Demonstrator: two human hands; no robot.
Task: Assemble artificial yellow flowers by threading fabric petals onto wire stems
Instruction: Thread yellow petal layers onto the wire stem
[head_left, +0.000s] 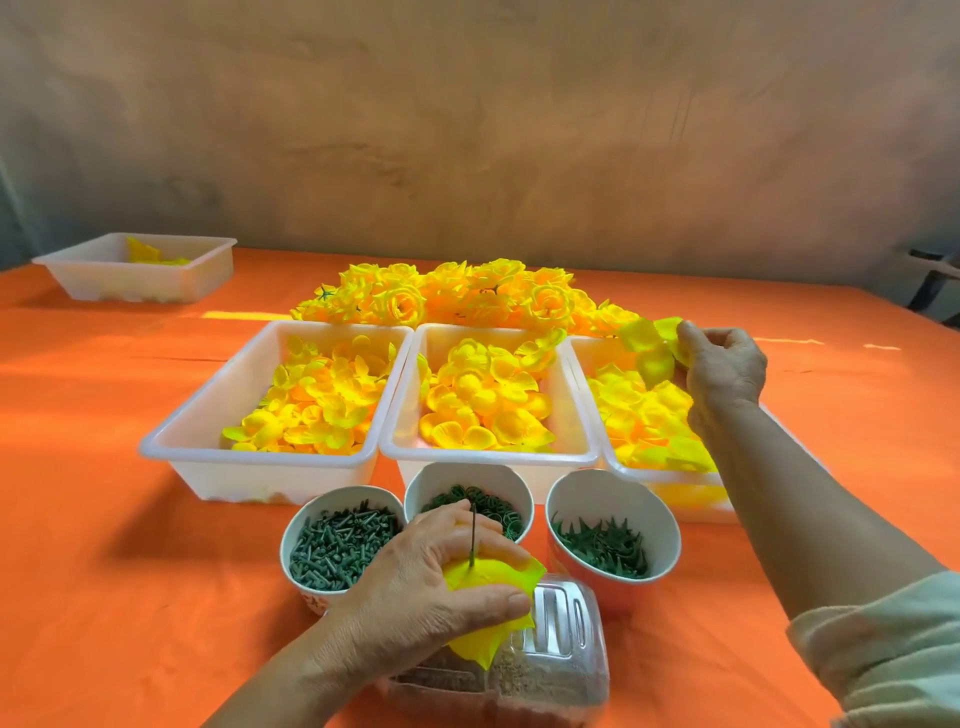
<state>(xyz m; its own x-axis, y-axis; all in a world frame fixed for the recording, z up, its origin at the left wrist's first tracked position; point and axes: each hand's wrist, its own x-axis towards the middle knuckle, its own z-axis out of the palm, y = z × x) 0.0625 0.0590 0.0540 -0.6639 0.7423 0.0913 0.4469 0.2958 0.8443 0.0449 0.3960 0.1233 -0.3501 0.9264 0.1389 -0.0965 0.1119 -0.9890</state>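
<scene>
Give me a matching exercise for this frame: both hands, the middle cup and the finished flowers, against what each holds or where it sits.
Things:
1 left hand
2 right hand
3 middle cup
4 finished flowers

States:
A heaped behind the middle tray
B holds loose petals over the right tray
C contains green rings
D grips threaded petals on a wire stem

Pairs: 1-D, 2-B, 3-C, 4-A

We face a mottled grey-brown wall (467, 130) behind a wide table (779, 561) covered with an orange cloth (104, 597) (creased in places), where a pale streak of light (244, 315) lies, with something dark (935, 283) at far right.
</scene>
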